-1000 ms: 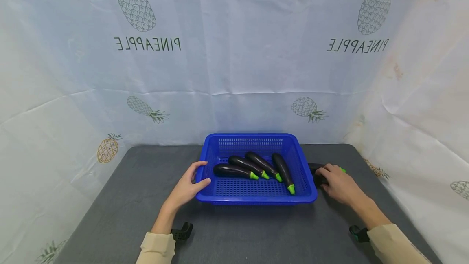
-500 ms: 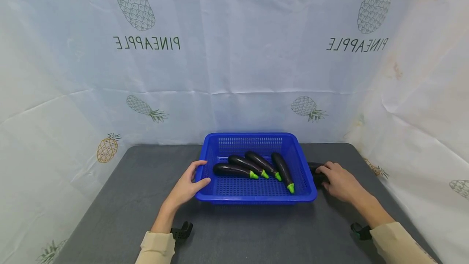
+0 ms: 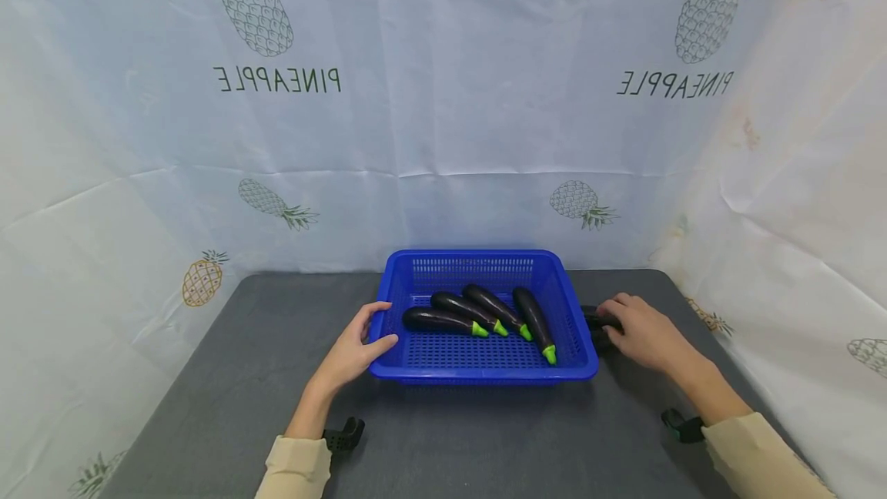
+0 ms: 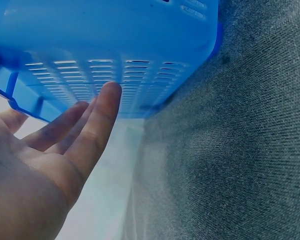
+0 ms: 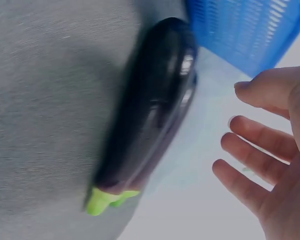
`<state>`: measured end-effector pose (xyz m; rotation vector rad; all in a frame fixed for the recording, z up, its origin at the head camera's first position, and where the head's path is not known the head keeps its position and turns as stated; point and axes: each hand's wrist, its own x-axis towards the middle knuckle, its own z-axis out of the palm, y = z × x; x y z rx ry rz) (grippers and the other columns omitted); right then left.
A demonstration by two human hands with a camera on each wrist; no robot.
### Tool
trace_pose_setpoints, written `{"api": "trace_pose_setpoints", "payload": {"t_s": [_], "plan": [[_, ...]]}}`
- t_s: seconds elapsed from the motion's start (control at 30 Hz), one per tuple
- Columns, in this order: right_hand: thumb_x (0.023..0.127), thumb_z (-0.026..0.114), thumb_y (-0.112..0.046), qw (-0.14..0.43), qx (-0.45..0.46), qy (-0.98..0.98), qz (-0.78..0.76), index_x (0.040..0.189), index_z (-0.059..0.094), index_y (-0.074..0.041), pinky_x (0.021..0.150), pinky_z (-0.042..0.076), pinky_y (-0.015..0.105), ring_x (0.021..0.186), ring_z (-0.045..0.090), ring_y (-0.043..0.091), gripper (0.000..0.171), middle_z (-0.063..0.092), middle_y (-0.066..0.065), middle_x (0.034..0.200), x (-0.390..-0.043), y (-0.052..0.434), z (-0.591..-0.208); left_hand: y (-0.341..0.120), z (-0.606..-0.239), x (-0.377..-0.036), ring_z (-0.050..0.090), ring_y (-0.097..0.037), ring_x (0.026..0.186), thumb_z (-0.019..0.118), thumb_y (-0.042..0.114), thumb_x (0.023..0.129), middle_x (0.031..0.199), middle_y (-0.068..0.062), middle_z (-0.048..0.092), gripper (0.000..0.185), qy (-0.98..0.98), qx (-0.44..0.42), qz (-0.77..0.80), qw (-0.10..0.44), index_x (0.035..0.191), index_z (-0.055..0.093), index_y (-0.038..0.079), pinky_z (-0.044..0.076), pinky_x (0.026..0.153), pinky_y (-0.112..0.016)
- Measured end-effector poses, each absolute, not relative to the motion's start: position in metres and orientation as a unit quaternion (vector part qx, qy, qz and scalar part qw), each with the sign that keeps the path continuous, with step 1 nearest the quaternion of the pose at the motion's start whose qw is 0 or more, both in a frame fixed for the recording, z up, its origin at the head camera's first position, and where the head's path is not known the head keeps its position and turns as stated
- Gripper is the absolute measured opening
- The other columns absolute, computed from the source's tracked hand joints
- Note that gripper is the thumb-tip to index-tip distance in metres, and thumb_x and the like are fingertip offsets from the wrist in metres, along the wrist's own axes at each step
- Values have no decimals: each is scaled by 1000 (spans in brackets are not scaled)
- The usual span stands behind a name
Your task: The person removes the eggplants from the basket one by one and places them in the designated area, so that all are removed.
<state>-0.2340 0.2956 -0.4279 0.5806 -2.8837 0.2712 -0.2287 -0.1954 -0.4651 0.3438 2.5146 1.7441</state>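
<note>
Purple eggplant (image 5: 150, 105) shows whole only at the right wrist, under the spread right hand (image 3: 640, 333); four more fill the blue basket (image 3: 485, 368), which the relaxed left hand (image 3: 353, 349) touches.

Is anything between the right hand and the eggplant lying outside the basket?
Nothing visible. The right hand is directly over the eggplant on the table, fingers spread, beside the blue basket.

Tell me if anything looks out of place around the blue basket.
One eggplant lies on the grey table outside the blue basket, by its right wall under the right hand, while four eggplants lie inside. Nothing looks spilled or damaged.
</note>
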Motion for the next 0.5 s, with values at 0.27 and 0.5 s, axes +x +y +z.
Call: {"api": "trace_pose_setpoints", "payload": {"t_s": [0.27, 0.5], "plan": [[91, 73, -9, 126, 203, -967, 93, 113, 70, -3, 74, 55, 52, 97, 64, 33, 23, 65, 13, 108, -230, 284, -406, -195, -466, -230, 41, -45, 141, 69, 16, 97, 157, -23, 35, 59, 818, 118, 563, 24, 149, 42, 14, 44, 104, -60], [95, 69, -14, 119, 192, -970, 94, 117, 69, -4, 74, 55, 52, 100, 64, 34, 24, 65, 14, 111, -224, 260, -376, -196, -467, -230, 43, -45, 139, 71, 20, 97, 156, -23, 36, 60, 819, 122, 560, 20, 149, 42, 14, 46, 103, -60]]}}
